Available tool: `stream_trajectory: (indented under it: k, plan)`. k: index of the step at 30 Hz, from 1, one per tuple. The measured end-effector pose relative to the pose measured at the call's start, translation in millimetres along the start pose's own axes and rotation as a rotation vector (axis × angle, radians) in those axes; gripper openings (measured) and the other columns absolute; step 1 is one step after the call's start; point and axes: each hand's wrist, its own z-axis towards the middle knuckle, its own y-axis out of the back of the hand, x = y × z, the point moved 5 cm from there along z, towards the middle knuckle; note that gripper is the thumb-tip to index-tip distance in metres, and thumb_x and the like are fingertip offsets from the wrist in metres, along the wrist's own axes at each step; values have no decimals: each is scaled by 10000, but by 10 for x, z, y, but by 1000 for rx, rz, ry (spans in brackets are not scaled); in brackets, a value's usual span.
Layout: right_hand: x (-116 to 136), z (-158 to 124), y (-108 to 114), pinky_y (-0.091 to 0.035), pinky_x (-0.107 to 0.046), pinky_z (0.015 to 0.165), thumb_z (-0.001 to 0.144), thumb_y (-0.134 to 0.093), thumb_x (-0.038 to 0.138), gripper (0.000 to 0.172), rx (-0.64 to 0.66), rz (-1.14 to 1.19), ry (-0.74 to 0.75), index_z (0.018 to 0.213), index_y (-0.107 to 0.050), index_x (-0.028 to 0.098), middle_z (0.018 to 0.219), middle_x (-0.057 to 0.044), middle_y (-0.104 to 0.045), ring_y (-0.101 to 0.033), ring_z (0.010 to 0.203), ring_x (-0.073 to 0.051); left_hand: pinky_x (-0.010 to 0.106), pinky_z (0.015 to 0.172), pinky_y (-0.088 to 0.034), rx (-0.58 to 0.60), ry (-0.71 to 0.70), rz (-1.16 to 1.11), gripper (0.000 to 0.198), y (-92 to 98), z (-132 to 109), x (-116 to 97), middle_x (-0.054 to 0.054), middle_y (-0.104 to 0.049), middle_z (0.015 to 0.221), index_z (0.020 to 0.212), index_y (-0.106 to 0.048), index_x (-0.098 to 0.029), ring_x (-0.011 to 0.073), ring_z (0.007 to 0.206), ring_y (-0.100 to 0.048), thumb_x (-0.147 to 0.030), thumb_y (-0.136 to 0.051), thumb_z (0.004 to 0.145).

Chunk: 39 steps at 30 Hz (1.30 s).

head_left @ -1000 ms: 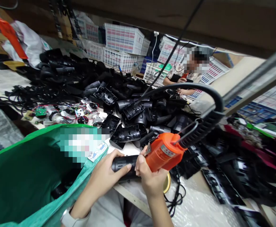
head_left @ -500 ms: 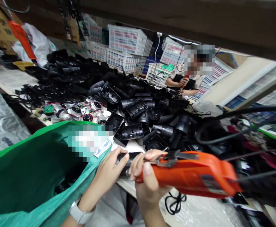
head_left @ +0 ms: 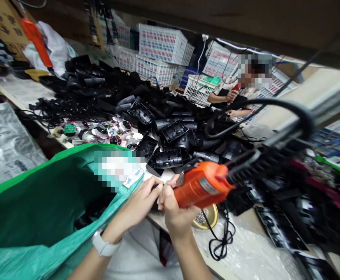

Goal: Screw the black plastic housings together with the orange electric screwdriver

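Note:
My right hand (head_left: 178, 217) is wrapped round an orange electric screwdriver (head_left: 202, 186), its tip end hidden behind my fingers. The tool's rear, with a black cable, points up and to the right. My left hand (head_left: 141, 200), with a grey watch band on the wrist, grips a black plastic housing at the table edge; my fingers hide nearly all of it now. Both hands are close together. Just right of them stands a yellow-rimmed bowl (head_left: 216, 217) of small metal screws. A bundled black cord (head_left: 221, 243) lies by the bowl.
A green sack (head_left: 41, 171) gapes open at the left, dark parts inside. Black plastic housings (head_left: 170, 157) are heaped across the table, beside small circuit parts (head_left: 108, 132). Another orange screwdriver (head_left: 37, 42) hangs upper left. Across the table a person (head_left: 241, 103) holds an orange tool. White crates (head_left: 162, 42) stand behind.
The screwdriver has swung from nearly level to more steeply tilted, its rear end now farther away and higher. The bowl of screws has come into view, and the housing is more hidden by my hands.

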Motion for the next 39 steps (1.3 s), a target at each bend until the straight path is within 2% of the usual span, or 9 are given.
stream_trajectory:
  k: [4,10,17,20,23,28,32,35,39]
  plan:
    - [0,23,-75,-478,-288,462,913,-716,324,211,42,38,7,948,-524,245,614,73,-525,-497,447,-135,437,1025,-507,49,-41,-13,271,33,42,68,57,-715,1074,1015,-616,-264,289,1107,-625,-474,-448,987]
    - [-13,30,-33,-552,-322,519,924,-711,412,234,42,61,-7,876,-561,240,587,51,-503,-593,548,-185,429,1066,-512,47,-47,3,343,68,-3,-3,72,-742,1118,1039,-654,-250,294,1142,-660,-505,-425,1018]
    - [-23,43,-13,-578,-351,565,932,-691,378,186,26,62,3,975,-579,236,610,46,-513,-641,619,-215,451,1166,-449,27,-49,2,315,51,39,7,85,-754,1177,1086,-657,-255,285,1253,-630,-490,-461,1016]
    - [-14,26,-25,-572,-354,555,924,-692,363,176,33,66,6,979,-570,250,586,58,-491,-633,596,-217,437,1145,-466,22,-42,-6,314,54,16,6,77,-755,1162,1079,-655,-257,276,1215,-648,-487,-449,1022]
    - [-3,6,-36,-523,-325,482,920,-691,366,170,43,85,0,969,-564,263,549,72,-469,-583,523,-199,436,1137,-464,25,-32,-10,325,51,9,15,76,-748,1155,1063,-651,-256,279,1215,-638,-508,-452,1012]
    - [146,135,-10,-413,-256,378,936,-691,329,145,27,141,-48,985,-589,239,564,76,-529,-477,407,-132,445,1067,-489,31,19,-2,345,29,68,23,70,-733,1084,1020,-623,-258,290,1156,-642,-540,-424,1008]
    - [533,439,200,-425,-208,398,956,-661,271,102,-138,230,-3,1015,-586,233,555,101,-552,-482,395,-102,409,971,-496,50,75,24,344,65,113,-13,16,-687,968,941,-576,-258,261,1005,-645,-544,-401,1018]
    - [772,618,539,-489,-227,450,890,-761,294,181,-354,103,59,963,-628,195,559,80,-583,-527,424,-110,389,920,-499,104,114,45,376,130,147,-21,3,-674,935,956,-607,-251,253,954,-636,-557,-397,1011]
    - [736,657,1082,-526,-253,520,824,-844,470,421,-498,-194,49,1015,-608,179,666,55,-615,-602,517,-138,380,1002,-478,170,138,56,347,218,183,-82,20,-717,1116,1098,-668,-268,271,1112,-645,-508,-443,986]
